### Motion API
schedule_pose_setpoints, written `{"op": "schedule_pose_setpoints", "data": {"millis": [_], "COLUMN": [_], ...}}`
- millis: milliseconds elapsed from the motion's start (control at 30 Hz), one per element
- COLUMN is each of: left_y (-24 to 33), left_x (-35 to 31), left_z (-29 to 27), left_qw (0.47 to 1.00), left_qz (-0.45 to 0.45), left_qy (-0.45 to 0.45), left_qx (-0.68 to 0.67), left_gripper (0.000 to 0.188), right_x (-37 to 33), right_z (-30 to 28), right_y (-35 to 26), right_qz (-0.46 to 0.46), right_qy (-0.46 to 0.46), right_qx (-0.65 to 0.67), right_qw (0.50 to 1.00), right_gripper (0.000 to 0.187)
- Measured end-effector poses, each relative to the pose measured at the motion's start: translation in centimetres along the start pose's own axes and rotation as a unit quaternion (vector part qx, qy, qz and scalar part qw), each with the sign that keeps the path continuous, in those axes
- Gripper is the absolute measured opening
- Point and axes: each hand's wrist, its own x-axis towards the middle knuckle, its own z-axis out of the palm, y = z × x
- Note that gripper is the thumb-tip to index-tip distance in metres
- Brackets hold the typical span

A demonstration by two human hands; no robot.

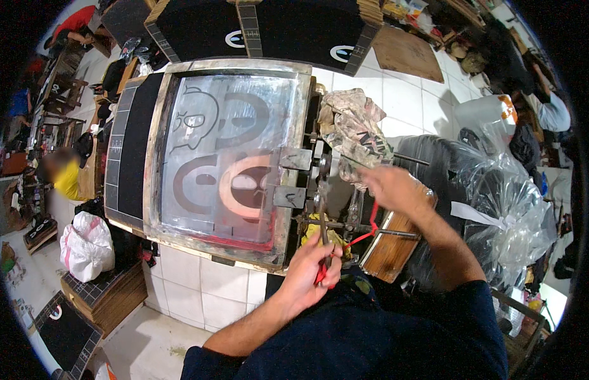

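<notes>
A wooden-framed printing screen lies before me, with eye-like shapes and a cartoon outline showing in its mesh. Two metal hinge clamps grip its right edge. My left hand is closed around a slim metal tool with red at its lower end. The tool's upper end reaches the bolt of the nearer clamp. A red cord hangs just to its right. Beside the clamps, over the lower end of a stained patterned rag, my right hand is smeared by motion; its fingers cannot be made out.
Black printed boards are at the back. A wooden block and metal rods sit right of the clamps. Clear plastic wrap bulges at the right. A white sack rests on stacked boards at left. Other people are farther off.
</notes>
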Motion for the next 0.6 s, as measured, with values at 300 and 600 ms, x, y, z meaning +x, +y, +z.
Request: {"op": "schedule_pose_setpoints", "data": {"millis": [300,600], "left_y": [0.8,0.7], "left_x": [14.5,15.2], "left_z": [3.7,2.6], "left_qw": [0.973,0.967], "left_qz": [0.207,0.198], "left_qy": [0.093,0.15], "left_qx": [0.048,0.061], "left_gripper": [0.018,0.033], "right_x": [11.2,5.4], "right_z": [-0.3,-5.0], "right_y": [2.8,-0.4], "right_qz": [0.002,0.069], "right_qy": [-0.056,-0.074], "right_qx": [-0.08,0.835], "right_qw": [0.995,0.541], "right_gripper": [0.039,0.036]}}
